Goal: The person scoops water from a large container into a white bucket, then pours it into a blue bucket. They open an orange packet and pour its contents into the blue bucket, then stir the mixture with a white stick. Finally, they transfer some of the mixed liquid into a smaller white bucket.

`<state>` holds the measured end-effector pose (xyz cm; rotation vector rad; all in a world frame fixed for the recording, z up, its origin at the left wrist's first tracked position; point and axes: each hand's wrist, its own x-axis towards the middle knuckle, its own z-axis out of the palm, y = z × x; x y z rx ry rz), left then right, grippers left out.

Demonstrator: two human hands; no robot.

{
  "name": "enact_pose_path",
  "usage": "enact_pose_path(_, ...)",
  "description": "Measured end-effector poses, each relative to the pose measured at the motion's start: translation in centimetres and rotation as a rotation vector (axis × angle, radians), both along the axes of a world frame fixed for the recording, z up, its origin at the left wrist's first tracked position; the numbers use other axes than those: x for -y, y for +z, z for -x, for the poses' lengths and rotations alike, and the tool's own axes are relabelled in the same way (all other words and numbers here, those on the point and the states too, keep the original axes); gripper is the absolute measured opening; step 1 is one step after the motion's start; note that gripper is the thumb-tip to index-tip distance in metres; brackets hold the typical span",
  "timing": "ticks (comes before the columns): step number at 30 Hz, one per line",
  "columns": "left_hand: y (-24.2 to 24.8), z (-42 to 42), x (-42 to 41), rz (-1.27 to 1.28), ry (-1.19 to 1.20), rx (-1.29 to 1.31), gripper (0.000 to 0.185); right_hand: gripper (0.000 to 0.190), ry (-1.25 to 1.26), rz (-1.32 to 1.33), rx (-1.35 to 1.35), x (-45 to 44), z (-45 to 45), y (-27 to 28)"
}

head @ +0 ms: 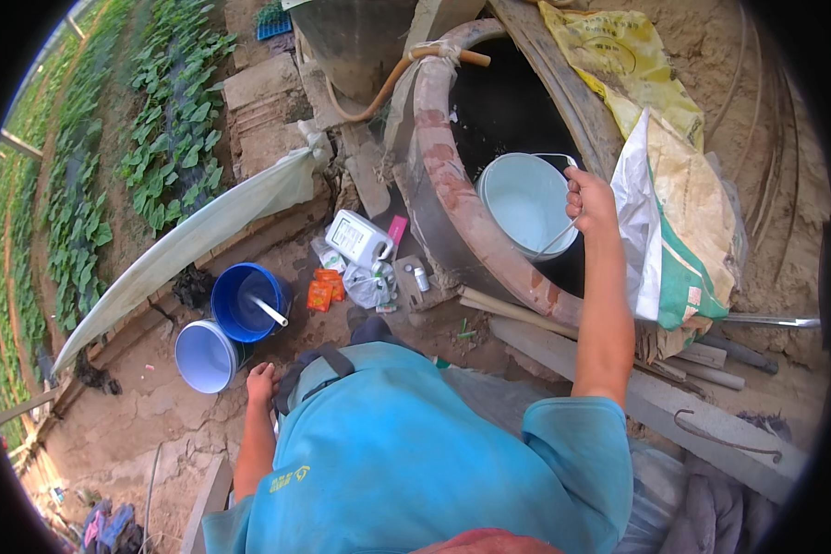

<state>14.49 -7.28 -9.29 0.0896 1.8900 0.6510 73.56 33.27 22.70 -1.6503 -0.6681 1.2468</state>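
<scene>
My right hand [591,201] is closed around the wire handle of a white plastic bucket [526,201]. The bucket hangs tilted inside the rim of a round vat [450,163] with dark contents, and its pale inside faces up. Whether it holds liquid, I cannot tell. My left hand [262,383] hangs low beside my hip, fingers curled, with nothing seen in it. Nearest to it stands a second white bucket [206,356] on the ground. Touching that one is a blue bucket [248,302] with a white stick [269,309] leaning in it.
A white jug [357,237], orange packets [324,291] and a small white bottle [421,279] lie near my feet. A brown hose [388,79] is tied over the vat's rim. Sacks [692,221] and boards [561,76] flank its right. Plant rows [180,118] grow at left.
</scene>
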Motion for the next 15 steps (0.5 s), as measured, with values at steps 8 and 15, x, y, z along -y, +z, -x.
enact_pose_path(8, 1.1, -1.2, -1.6, 0.023, -0.051, -0.017, 0.049, 0.018, -0.04, -0.082, 0.035, 0.9, 0.8, 3.8)
enact_pose_path(15, 1.2, -1.4, -3.4, -0.012, -0.062, 0.02, 0.051, 0.014, -0.028, -0.141, 0.043, 0.9, 1.6, 7.0)
